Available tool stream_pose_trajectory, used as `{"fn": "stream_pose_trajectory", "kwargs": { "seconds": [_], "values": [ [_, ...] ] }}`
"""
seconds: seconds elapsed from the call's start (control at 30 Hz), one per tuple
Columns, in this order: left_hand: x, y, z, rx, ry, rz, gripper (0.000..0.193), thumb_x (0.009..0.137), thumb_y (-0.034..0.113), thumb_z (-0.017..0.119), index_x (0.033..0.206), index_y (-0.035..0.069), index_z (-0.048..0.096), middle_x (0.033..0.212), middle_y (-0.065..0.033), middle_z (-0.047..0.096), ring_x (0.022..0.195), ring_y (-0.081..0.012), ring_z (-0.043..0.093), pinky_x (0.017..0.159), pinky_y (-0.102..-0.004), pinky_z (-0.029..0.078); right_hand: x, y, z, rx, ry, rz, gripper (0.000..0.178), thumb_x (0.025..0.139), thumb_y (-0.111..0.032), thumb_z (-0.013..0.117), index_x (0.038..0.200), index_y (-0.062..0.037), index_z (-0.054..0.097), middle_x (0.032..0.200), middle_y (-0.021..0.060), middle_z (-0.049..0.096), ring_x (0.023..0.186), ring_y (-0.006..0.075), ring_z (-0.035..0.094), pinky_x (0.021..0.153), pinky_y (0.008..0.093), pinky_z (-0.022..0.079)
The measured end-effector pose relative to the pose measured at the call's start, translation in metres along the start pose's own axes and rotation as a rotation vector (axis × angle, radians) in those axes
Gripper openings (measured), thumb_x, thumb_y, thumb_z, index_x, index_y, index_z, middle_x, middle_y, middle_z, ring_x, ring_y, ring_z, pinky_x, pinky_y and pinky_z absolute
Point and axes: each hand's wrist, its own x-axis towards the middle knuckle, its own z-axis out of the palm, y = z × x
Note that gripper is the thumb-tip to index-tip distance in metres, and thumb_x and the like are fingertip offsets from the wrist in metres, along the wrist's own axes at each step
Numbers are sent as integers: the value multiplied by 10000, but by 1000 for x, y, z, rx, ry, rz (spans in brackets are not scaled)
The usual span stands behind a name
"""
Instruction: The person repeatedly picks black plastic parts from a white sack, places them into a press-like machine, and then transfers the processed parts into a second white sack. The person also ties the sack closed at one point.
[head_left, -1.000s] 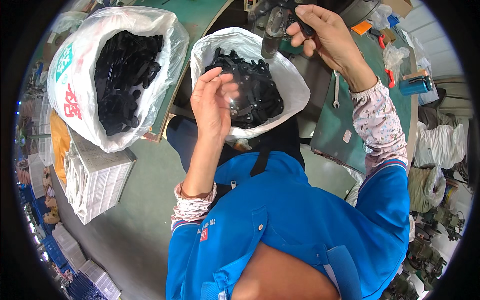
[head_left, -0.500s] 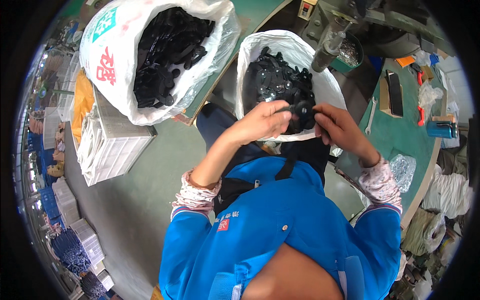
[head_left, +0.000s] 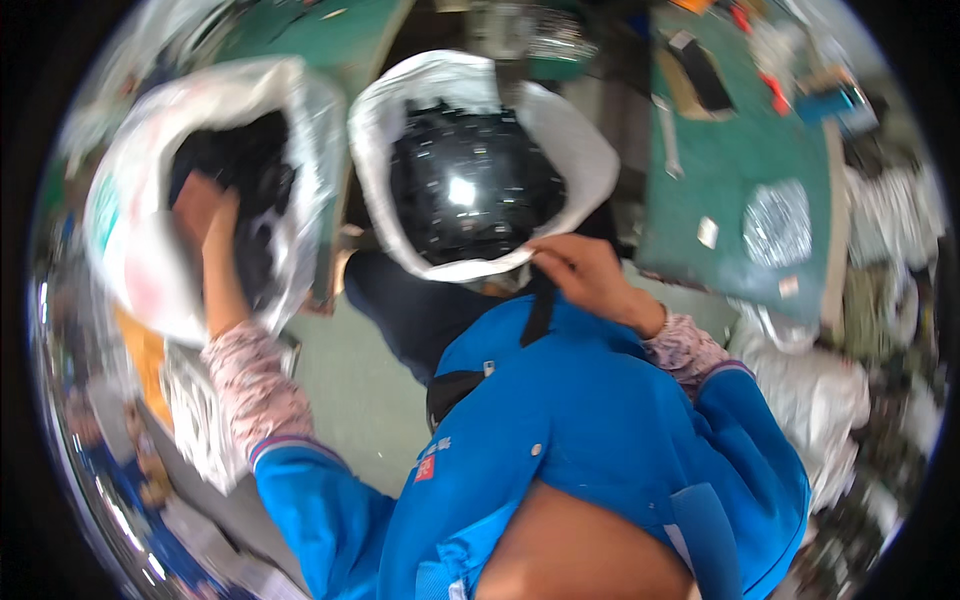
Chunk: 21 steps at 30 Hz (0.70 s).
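My left hand (head_left: 208,212) reaches down into the large white sack (head_left: 318,150) on the left, among the black flat pieces (head_left: 262,160) inside. Motion smears its fingers, so I cannot tell whether they hold a piece. Between my knees stands a second white sack (head_left: 590,150) with its mouth wide. A heap of glossy black pieces (head_left: 470,200) fills it, their exact kind blurred. At its near right rim my right hand (head_left: 592,280) is closed, thumb and fingers pinching the sack's edge.
On the green table (head_left: 690,265) at right lie a wrench (head_left: 668,138), a dark flat object in a small box (head_left: 705,75) and a clear plastic bag (head_left: 778,222). White bundles (head_left: 195,410) sit below the left sack. Machine parts stand beyond the middle sack.
My left hand has left the middle sack and gone into the left one. My right hand has moved to the middle sack's rim, no longer at the black round piece. The view has shifted.
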Motion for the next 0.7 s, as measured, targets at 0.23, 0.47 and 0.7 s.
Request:
{"fn": "stream_pose_trajectory", "kwargs": {
  "seconds": [0.23, 0.47, 0.7],
  "values": [
    [34, -22, 67, 250, 299, 324, 360, 861, 298, 549, 1132, 63, 573, 995, -100, 614, 842, -230, 604, 727, -366, 486, -88, 20, 1, -102, 157, 150, 169, 878, -92, 565, 987, 9, 646, 882, 180, 666, 788, 323, 653, 701, 378, 524],
    [21, -67, 125, 280, 653, 511, 383, 940, 231, 425, 1238, 11, 523, 1099, -122, 587, 962, -240, 580, 824, -384, 472, -148, 67, -15, -91, 454, 319, 140, 886, -84, 543, 959, -3, 630, 782, 158, 663, 699, 292, 659, 636, 361, 522],
    [-1, -49, 70, -310, 466, 505, 444, 782, 276, 673, 1153, 43, 600, 1101, -143, 624, 1017, -315, 584, 911, -447, 451, -177, 86, -25, -150, 594, 370, 126, 881, -97, 543, 947, -30, 627, 736, 148, 651, 652, 303, 648, 585, 360, 509]
  ]
}}
